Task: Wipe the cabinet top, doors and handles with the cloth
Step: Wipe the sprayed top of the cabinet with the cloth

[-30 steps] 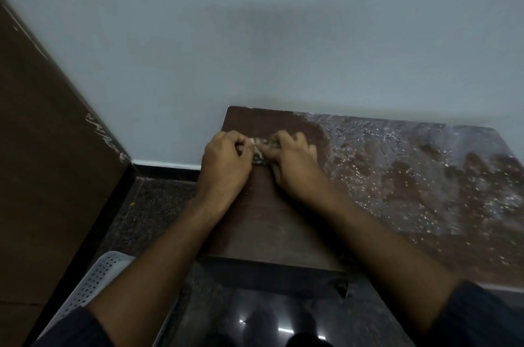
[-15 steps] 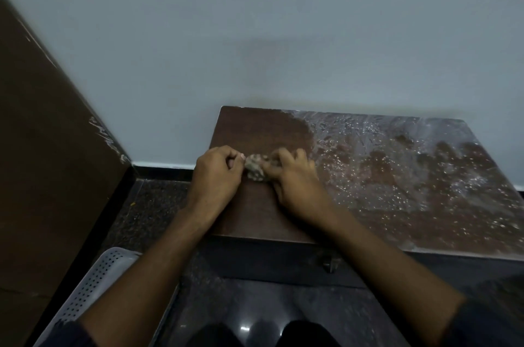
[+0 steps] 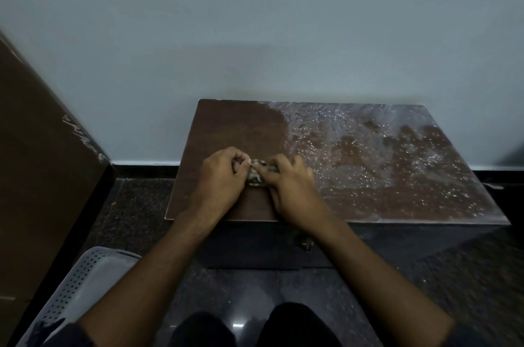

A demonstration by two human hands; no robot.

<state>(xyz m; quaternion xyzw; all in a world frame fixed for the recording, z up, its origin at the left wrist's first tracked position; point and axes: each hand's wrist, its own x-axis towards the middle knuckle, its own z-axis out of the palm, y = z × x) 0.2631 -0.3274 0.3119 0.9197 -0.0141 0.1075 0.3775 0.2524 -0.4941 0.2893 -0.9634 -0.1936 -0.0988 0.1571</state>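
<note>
Both hands meet over the left part of the cabinet top (image 3: 235,125): the left hand (image 3: 219,179) is curled with its fingertips pinching one side of a small wadded cloth (image 3: 256,176), and the right hand (image 3: 292,187) pinches the other side, knuckles raised and wrist crossing the front edge. The cloth is bunched into a tight greyish lump between the two sets of fingertips and appears to sit on or just above the wood, though the dim light makes contact hard to confirm. It shows no clear long axis, so what matters is direction. Left of the hands and back to the wall the top looks dark and matte, while everything to the right is covered by a wide glistening film of droplets and smears (image 3: 382,159) reaching the far right corner. The right hand is the nearer one to that wet stretch, so the sweep would likely run rightward from it. Below the front edge, a small metal handle (image 3: 306,244) sits on the dark door face, just beside the right forearm. A perforated plastic basket (image 3: 82,284) stands on the floor at lower left.
</note>
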